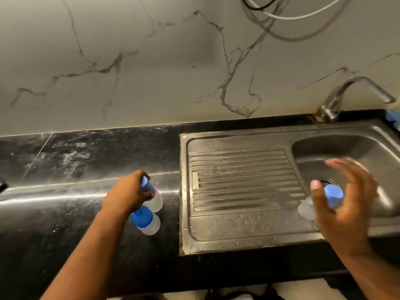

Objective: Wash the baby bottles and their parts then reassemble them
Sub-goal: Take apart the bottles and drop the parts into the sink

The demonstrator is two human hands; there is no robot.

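— Marble wall point(151, 61) behind, black counter point(65, 224) below: where are the bottles?

— Two stand on the counter, just left of the sink point(216, 241). My left hand point(127, 193) grips the far bottle point(154, 200) round its blue cap. The near bottle point(146, 221) stands just beside it, partly hidden by my wrist.

— And your right?

— My right hand point(344, 204) is blurred over the basin, fingers spread about a third bottle point(333, 194), which is tilted. Whether I hold it, I cannot tell.

— Anything else nearby?

— The tap point(355, 92) is behind the basin, and cables point(281, 18) hang on the wall above.
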